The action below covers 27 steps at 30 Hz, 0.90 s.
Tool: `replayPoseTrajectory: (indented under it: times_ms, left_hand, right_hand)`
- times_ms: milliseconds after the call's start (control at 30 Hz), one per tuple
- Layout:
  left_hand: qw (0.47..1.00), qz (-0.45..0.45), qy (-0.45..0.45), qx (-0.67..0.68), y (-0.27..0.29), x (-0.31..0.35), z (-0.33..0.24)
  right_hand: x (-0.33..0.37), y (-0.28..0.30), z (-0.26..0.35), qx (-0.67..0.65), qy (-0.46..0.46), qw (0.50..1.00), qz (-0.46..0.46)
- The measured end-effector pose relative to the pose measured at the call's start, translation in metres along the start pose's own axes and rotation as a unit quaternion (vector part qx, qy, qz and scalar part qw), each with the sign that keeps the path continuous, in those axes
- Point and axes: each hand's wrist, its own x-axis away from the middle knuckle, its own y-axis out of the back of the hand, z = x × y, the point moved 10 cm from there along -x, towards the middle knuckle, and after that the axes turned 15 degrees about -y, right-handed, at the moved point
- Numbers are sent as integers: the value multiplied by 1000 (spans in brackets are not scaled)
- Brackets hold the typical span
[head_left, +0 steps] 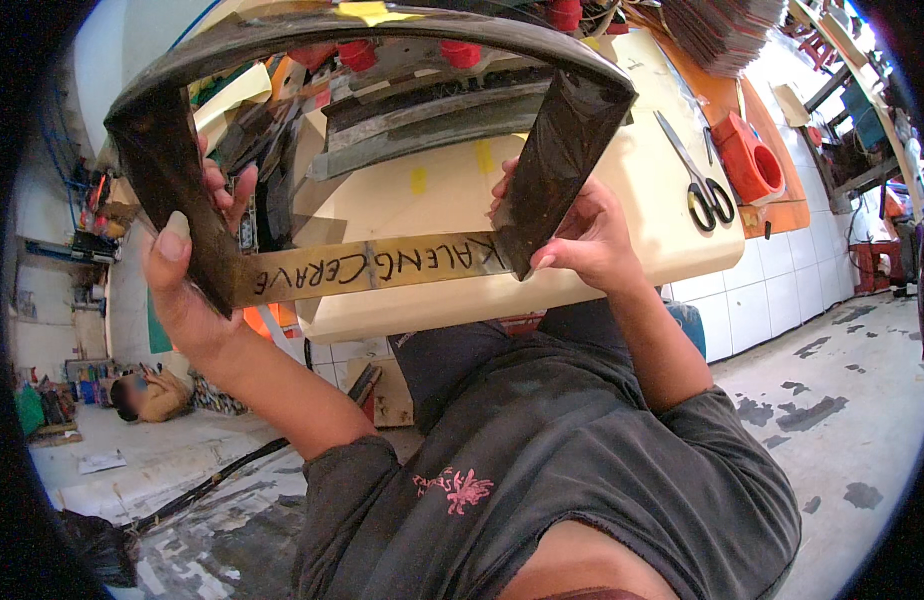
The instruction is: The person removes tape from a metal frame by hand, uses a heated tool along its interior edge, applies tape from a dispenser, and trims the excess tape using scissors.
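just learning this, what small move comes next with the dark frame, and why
Probably lower the dark frame onto the cream tabletop: the left hand and right hand grip its opposite sides above that surface, and the scissors lie off to the right, apart from it.

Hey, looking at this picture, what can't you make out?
In the head view:
- Left hand: part of the fingers is hidden behind the near-left side of the dark frame.
- Right hand: the frame's right side covers part of its fingers.
- Stack of sheets: cut off by the upper edge, so its full extent is unknown.
- Person in the background: too small to tell what they are doing.
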Motion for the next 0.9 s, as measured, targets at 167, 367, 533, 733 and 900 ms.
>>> replayPoseTrajectory:
  times_ms: [167,367,533,733,900]
  left_hand:
    - [997,-16,58,40,9,30,34]
    - [981,-42,188,-32,19,95,62]
    - [955,-4,293,-37,6,143,87]
    - [917,59,384,-84,4,170,124]
    - [897,106,413,-120,-2,170,142]
  right_hand:
    - [20,6,17,47,-18,999,-13]
    - [56,12,19,108,-185,973,-87]
    - [87,31,-3,117,-272,950,-97]
    - [95,48,-13,142,-350,918,-122]
    - [92,65,-23,185,-384,895,-132]
